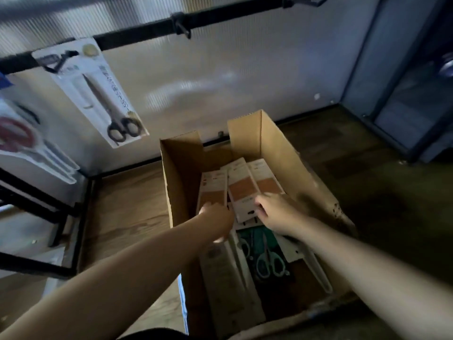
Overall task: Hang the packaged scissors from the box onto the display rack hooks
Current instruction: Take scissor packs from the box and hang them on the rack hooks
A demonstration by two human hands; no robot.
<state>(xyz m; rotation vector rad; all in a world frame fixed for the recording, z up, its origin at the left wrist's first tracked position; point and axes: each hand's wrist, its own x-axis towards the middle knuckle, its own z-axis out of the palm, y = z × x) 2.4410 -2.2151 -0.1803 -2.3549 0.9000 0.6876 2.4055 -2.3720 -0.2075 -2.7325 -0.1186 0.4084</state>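
1. I am looking down into an open cardboard box (289, 153) sitting on the wooden floor (127, 200) in the lower middle of the frame, with its flaps standing up.
2. My left hand (217, 220) is reaching into the box at the centre of the frame, fingers curled down onto a brown-and-white packet (213, 190) at the left side of the pile; I cannot tell whether it is gripping or only touching it.
3. My right hand (274, 211) is lying just right of centre, its fingers bent around the near end of the middle packet (242, 190), pinching its edge.
4. A third packet (266, 176) is lying just beside that one, toward the right wall of the box.
5. Nearer the bottom of the frame, pale-handled scissors on a dark green card (266, 256) are lying face up in the box.
6. In the upper left of the frame, black-handled packaged scissors (98, 94) are hanging tilted from a hook (57, 63) on the black rail (147, 33).
7. An empty hook (182, 27) is sticking out of the rail at top centre.
8. At the far left edge, red-handled packaged scissors (17, 138) are showing, blurred.
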